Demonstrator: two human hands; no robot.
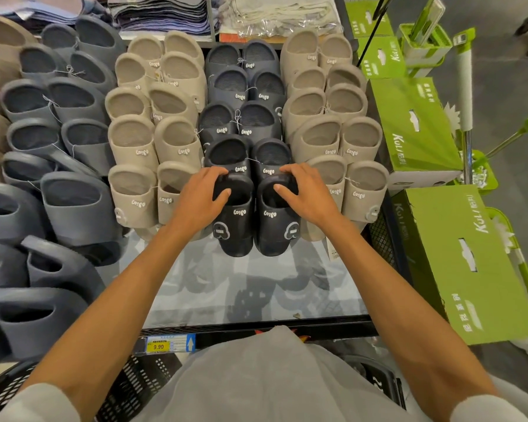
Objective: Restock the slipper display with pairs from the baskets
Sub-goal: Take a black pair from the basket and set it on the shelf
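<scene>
My left grip [200, 196] clasps one black slipper [237, 220], my right grip [305, 193] its twin [275, 226]. Held so, they seat upright against their row [241, 120].

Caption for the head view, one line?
Left hand and right hand grip the front pair of dark navy foam slippers, between columns of beige foam slippers.

A grey, smooth floor [500, 95] fills the upper right of the frame. Down the right side lie green cardboard boxes [415, 129], with a green-and-white mop handle [465, 80] beside them. Folded fabrics [162, 13] lie along the top edge. A yellow price label [159, 346] sits low, left of centre.
</scene>
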